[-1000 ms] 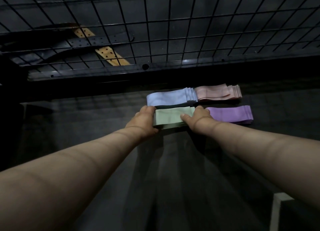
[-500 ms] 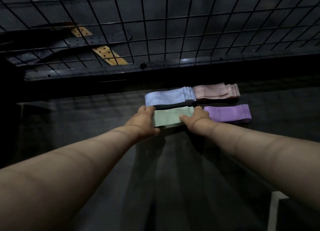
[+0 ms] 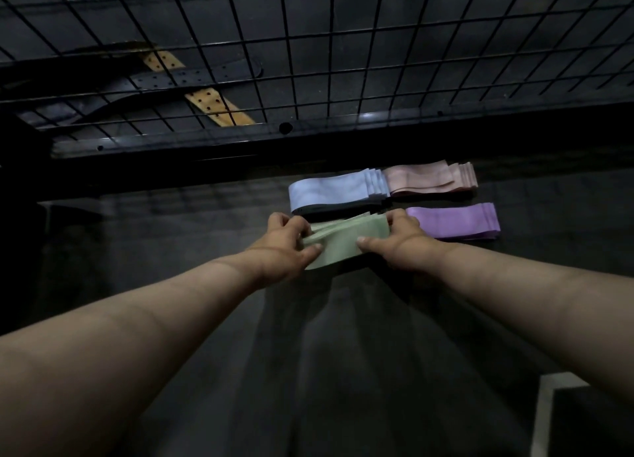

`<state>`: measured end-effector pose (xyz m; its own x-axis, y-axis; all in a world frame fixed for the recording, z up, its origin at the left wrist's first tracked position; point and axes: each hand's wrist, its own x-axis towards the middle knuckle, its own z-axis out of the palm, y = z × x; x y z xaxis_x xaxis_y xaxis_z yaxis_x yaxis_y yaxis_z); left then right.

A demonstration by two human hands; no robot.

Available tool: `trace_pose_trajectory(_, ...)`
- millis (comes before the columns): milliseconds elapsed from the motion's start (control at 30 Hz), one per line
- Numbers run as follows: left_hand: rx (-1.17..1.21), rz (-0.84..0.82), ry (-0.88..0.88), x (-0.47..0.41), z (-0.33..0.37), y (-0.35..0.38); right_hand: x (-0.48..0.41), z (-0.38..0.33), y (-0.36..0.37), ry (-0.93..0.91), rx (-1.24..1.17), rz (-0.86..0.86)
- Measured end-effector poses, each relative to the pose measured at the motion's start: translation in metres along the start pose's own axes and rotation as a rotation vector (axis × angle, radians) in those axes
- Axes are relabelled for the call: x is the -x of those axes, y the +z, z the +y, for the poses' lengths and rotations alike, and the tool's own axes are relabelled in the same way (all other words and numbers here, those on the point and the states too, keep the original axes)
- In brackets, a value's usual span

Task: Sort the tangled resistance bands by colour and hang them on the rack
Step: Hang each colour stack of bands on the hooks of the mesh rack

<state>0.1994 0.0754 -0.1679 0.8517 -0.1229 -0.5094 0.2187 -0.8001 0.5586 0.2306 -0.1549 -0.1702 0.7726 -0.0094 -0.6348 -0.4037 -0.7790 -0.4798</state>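
Toward the far edge of the bench [image 3: 212, 336], left hand [image 3: 284, 249] and right hand [image 3: 399, 247] grip the green stack [image 3: 346, 242]; colours look sorted, none hung yet.

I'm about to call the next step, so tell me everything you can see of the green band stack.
The green band stack is a pale green bundle of flat, rubbery-looking layers, fanned at its left end. The left hand grips that end, the right hand pinches the other. It runs left to right, in front of the blue stack and left of the purple stack. Whether it rests on the dark surface cannot be told.
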Motion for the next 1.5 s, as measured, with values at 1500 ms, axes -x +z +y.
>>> trace_pose_trajectory(1500, -0.437, 0.025, 0.295, 0.048, -0.018, 0.043, 0.016, -0.021, 0.013, -0.799, 0.831, -0.142)
